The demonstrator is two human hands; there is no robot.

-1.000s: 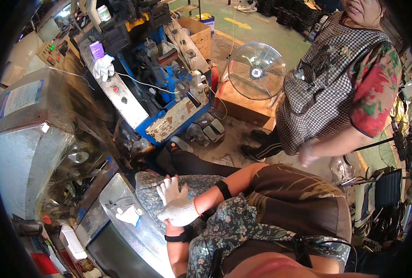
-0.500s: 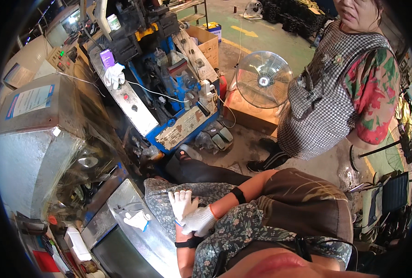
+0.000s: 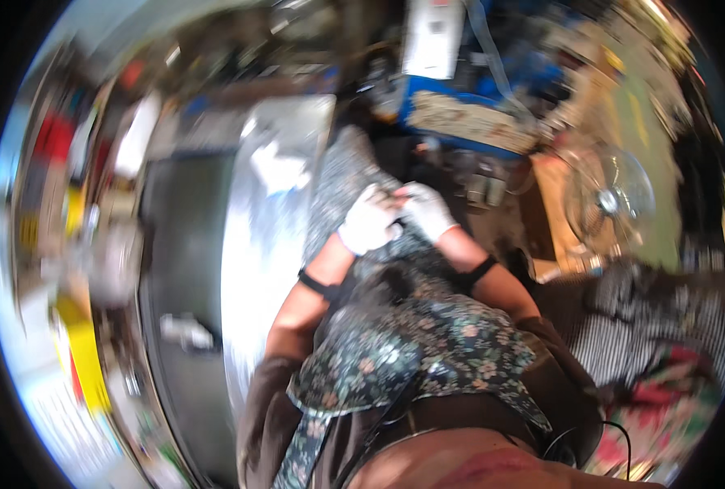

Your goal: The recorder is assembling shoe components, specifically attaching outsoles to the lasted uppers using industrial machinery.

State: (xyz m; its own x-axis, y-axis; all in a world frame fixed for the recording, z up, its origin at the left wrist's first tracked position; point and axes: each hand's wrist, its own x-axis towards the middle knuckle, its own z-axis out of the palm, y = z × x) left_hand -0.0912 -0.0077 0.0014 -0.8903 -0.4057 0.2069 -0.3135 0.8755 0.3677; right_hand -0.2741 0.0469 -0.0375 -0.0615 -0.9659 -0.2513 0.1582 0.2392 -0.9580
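Both hands wear white knit gloves and meet over my lap, blurred by motion. My left hand is closed, its fingers curled toward the other hand. My right hand bends in from the right, fingertips pressed against the left fingers. A small pinkish spot shows where they meet; what lies between them, if anything, cannot be made out. Beneath them is my dark floral apron. Left of the hands, a loose white glove with a blue edge lies on the shiny metal table.
A dark flat surface with a white item on it runs along the left. Shelves with a yellow box stand beyond. Ahead is a blue machine. A round fan and a co-worker's checked apron are at right.
My view has swung left. My right hand, earlier laid across the left glove with the left fingers spread, now meets the left at the fingertips; the left fingers have curled in.
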